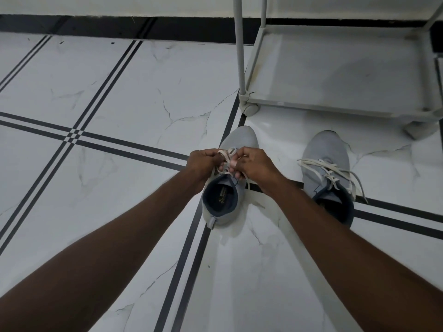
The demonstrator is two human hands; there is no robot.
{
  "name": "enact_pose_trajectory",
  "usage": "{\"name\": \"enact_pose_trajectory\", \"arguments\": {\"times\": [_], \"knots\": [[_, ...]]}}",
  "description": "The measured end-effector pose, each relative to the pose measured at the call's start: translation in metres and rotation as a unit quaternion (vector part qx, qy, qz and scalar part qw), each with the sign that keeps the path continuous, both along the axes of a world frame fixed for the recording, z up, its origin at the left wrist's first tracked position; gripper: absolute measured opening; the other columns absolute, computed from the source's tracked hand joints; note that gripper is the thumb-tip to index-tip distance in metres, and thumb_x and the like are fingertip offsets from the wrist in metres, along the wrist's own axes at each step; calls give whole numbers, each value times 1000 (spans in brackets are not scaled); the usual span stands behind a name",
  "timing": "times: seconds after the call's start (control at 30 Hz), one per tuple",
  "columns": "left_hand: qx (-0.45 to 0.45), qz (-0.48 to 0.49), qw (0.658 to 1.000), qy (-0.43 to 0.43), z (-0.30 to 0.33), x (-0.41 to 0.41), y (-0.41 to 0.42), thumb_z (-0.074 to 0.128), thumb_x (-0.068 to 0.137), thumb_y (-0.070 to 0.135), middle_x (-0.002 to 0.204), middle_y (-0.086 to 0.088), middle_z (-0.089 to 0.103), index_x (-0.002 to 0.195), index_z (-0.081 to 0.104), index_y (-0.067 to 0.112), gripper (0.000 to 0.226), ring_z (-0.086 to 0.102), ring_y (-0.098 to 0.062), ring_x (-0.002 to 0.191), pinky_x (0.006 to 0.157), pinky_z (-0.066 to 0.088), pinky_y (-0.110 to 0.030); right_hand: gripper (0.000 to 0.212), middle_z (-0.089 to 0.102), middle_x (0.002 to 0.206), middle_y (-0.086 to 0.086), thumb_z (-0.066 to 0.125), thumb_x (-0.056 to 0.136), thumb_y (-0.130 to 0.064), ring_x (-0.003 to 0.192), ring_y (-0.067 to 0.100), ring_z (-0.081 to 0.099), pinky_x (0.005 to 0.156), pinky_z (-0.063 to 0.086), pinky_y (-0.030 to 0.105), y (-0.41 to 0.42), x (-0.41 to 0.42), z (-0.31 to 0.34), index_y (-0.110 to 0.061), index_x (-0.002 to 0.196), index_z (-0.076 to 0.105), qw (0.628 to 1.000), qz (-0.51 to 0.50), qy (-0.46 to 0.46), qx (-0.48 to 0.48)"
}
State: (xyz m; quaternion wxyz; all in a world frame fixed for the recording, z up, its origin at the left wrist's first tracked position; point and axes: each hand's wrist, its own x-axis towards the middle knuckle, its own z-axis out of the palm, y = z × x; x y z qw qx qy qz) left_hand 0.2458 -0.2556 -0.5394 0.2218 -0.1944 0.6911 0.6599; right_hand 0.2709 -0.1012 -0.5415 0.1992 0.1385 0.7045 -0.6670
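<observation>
Two grey sneakers with dark blue lining stand on the white marble floor. Over the left sneaker (242, 137) both my hands meet. My left hand (203, 164) pinches one part of its cream shoelace (229, 151), and my right hand (251, 165) pinches the other part, with a small loop showing between the fingers. Most of the lace and the shoe's middle are hidden under my hands. The right sneaker (323, 149) stands apart to the right, its cream laces (335, 173) lying loose and spread over its top.
A pale grey wheeled rack (335, 106) stands just beyond the shoes at the upper right, one caster (250, 109) close to the left sneaker's toe. Black double lines cross the floor tiles (119, 92). A dark skirting runs along the far wall.
</observation>
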Motion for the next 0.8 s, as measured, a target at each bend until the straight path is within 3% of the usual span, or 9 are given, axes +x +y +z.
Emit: {"name": "enact_pose_trajectory", "arguments": {"times": [0.23, 0.37, 0.47, 0.6, 0.7, 0.8], "knots": [[87, -73, 993, -27, -7, -2, -8, 52, 96, -3, 89, -15, 68, 111, 67, -7, 21, 64, -18, 80, 80, 56, -22, 3, 69, 74, 16, 65, 88, -1, 64, 20, 66, 68, 59, 30, -6, 4, -10, 0, 91, 66, 982, -117, -58, -135], [39, -113, 993, 15, 0, -2, -4, 70, 87, 5, 81, -12, 69, 108, 69, -8, 25, 65, -15, 71, 75, 56, -22, 4, 69, 68, 13, 67, 87, -2, 59, 17, 66, 64, 59, 27, -6, 4, -11, -4, 84, 67, 975, -137, -67, -162], [-40, -68, 995, 54, 0, -1, 4, 78, 80, 11, 68, -11, 65, 98, 72, -9, 27, 57, -11, 54, 63, 55, -23, 5, 72, 69, 13, 70, 86, -4, 58, 16, 69, 62, 60, 25, -6, 3, -10, -1, 89, 68, 977, -125, -63, -161], [1, -40, 999, 23, 3, 1, 8, 67, 91, 10, 64, -6, 65, 97, 71, -6, 18, 56, -8, 49, 52, 50, -19, 4, 69, 71, 13, 65, 89, -2, 53, 16, 63, 58, 58, 28, 1, 3, -11, 0, 92, 63, 986, -91, -61, -128], [47, -106, 993, 11, 10, 3, 1, 57, 98, 15, 70, -6, 65, 97, 70, 2, 19, 54, -10, 57, 56, 50, -19, 3, 65, 70, 11, 60, 91, 1, 48, 13, 56, 52, 51, 26, 7, -1, -9, -3, 92, 60, 990, -48, -70, -115], [35, -166, 985, 19, 14, 4, 0, 51, 101, 21, 73, -9, 63, 98, 69, 5, 24, 54, -12, 58, 61, 51, -22, 11, 62, 69, 12, 55, 92, 5, 45, 12, 51, 48, 48, 23, 16, -7, -6, -5, 88, 59, 989, -13, -87, -121]]}}
